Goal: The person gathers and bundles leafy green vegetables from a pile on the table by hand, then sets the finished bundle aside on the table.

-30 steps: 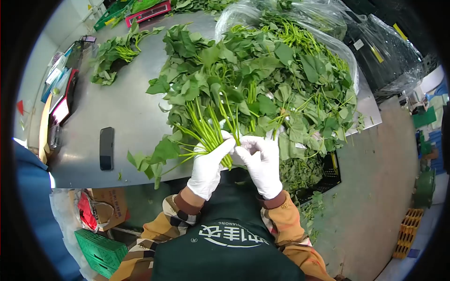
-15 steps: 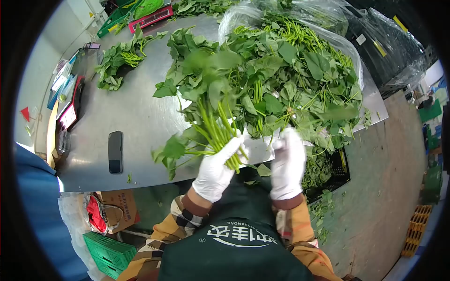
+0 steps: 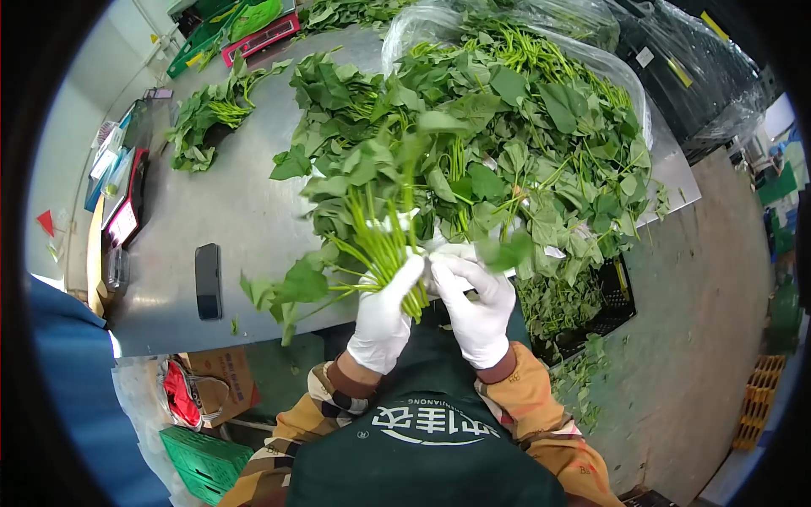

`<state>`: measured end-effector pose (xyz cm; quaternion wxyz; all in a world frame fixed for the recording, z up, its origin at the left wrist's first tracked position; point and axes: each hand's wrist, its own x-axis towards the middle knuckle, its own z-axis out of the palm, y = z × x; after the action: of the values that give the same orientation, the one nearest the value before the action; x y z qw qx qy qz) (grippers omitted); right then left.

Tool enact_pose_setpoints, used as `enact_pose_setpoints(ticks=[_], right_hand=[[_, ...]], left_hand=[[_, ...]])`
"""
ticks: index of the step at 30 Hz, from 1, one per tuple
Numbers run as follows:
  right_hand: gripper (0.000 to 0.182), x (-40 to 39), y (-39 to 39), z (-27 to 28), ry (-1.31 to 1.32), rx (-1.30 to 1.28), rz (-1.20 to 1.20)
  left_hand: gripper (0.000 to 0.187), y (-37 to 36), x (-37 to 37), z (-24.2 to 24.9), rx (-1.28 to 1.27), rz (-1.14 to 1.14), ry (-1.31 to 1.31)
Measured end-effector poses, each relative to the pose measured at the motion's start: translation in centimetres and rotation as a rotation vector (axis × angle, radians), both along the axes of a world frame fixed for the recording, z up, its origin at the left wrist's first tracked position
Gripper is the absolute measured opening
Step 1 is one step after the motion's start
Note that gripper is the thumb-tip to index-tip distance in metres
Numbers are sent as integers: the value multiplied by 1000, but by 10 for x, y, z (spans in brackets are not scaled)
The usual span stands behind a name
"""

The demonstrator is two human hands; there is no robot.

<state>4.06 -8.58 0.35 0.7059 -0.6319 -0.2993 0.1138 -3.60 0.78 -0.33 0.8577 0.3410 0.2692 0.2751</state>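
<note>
Reference item: the leaf pile (image 3: 524,160), positioned on the metal table (image 3: 262,203). The left hand (image 3: 382,321), in a white glove, is located at the near-left edge of the leaf pile. Its fingers are closed around the stem bunch (image 3: 376,241). Stem ends project from the grip on the side away from the leaf pile; the leafy ends overlap the near-left part of the pile. The right hand (image 3: 477,308), also gloved, is at the near edge of the leaf pile, just beside the stem bunch. Thumb and forefinger are bent toward each other; whether they grip a stem cannot be determined. A blurred leaf (image 3: 509,252) is beside this hand, in front of the leaf pile. The phone (image 3: 208,281) lies left of the leaf pile, toward the person. The smaller leafy bunch (image 3: 203,127) lies left of and apart from the leaf pile. The black crate (image 3: 623,291) is below the near-right side of the leaf pile
</note>
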Motion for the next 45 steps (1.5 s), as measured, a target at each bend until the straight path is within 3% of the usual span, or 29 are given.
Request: enact_pose_setpoints(ticks=[1,5,8,9,13,14,15,16,17,18,20,22,25,26,28,31,34,35,36,38,40,41,44,45], right_hand=[[14,-1,-4,6,-164,-44,-100],[17,13,-4,14,-204,-116,-110],[17,12,2,7,487,-12,118],[14,11,2,4,415,-112,99],[15,3,4,5,-415,-134,-230],[18,5,-1,14,-516,-77,-150],[18,1,-5,16,-475,20,-137],[18,-4,-9,17,-431,116,-123],[17,4,-16,19,-434,79,-108],[16,18,-16,23,-467,208,-197],[24,30,-6,39,119,516,-441],[23,63,-13,27,377,345,-464],[21,89,-9,-30,173,-151,-145],[23,98,-5,-67,-94,-364,-169],[26,86,5,-74,-316,-697,-189],[25,84,19,-80,-436,-745,-208],[22,96,23,-79,-298,-736,-170],[18,107,20,-93,-122,-510,-73],[18,108,16,-67,199,-279,54],[19,103,6,-29,450,-2,-43],[20,112,-8,-31,604,283,-73],[21,114,-15,-29,681,253,-85],[22,126,-38,-43,401,-251,-70],[24,124,-41,-35,403,-162,-115]], left_hand=[[17,6,1,-1,-28,11,-32],[18,24,0,-9,-29,-32,-44],[19,6,-2,2,129,-102,49],[21,2,-1,3,160,-158,-15],[22,-7,4,0,-94,-29,-73],[20,-6,5,-1,-217,25,-96],[15,14,2,-15,-336,-69,-181],[13,25,3,1,-366,-112,-261],[15,39,3,-2,-375,-6,-259],[16,51,3,-5,-382,99,-258],[13,57,-2,13,-317,250,-147],[11,55,-5,18,-214,199,-214],[12,49,-5,16,-165,118,-339],[13,49,-6,10,-191,76,-388],[13,43,-6,12,-222,64,-348],[13,43,-9,8,-199,70,-313],[13,46,-11,6,-199,81,-288],[13,47,-11,6,-202,85,-288],[13,49,-11,5,-201,87,-284],[13,50,-12,2,-207,99,-271],[14,50,-11,-1,-214,98,-268],[15,49,-10,-2,-216,93,-269],[23,44,-5,3,-213,96,-197],[26,44,-4,5,-193,87,-188]])
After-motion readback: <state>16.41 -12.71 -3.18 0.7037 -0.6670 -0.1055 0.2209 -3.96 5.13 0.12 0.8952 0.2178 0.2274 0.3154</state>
